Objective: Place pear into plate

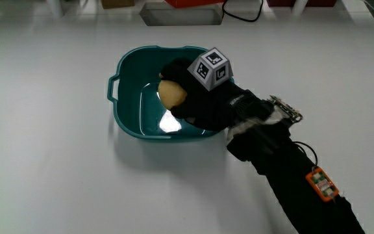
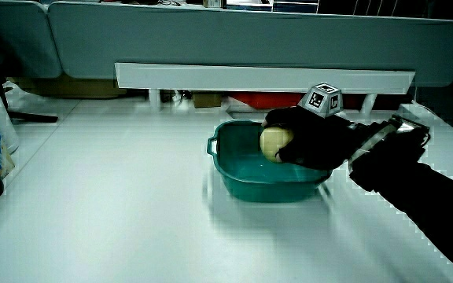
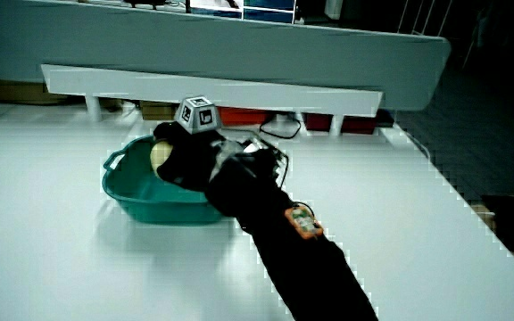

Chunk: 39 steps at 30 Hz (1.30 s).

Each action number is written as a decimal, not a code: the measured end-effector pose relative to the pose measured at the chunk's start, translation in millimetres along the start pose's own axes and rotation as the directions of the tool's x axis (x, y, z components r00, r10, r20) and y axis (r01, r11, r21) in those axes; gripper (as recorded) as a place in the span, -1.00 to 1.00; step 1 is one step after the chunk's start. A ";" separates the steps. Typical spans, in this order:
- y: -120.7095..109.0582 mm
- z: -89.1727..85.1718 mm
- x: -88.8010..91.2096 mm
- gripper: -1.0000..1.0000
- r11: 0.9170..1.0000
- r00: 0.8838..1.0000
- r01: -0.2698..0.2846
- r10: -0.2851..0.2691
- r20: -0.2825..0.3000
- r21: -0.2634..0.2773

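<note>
Pear (image 1: 171,93) is gripped by the curled fingers (image 1: 180,107) of the hand (image 1: 203,97), held inside the teal plate (image 1: 127,110) on the tabletop (image 1: 57,162).

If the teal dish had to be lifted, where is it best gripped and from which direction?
Likely by the small loop handle on the dish rim, at the end away from the hand. It sticks out from the rim and is clear, while the hand with the pear fills the dish, so come in from above at the handle's end.
</note>
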 end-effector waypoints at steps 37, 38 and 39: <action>31.9 -71.6 16.0 0.00 0.976 0.988 0.155 -0.156 0.004 -0.152; 31.4 -71.5 15.8 0.00 0.976 0.987 0.159 -0.160 0.008 -0.146; 32.0 -73.7 16.4 0.00 0.975 0.987 0.159 -0.160 0.005 -0.153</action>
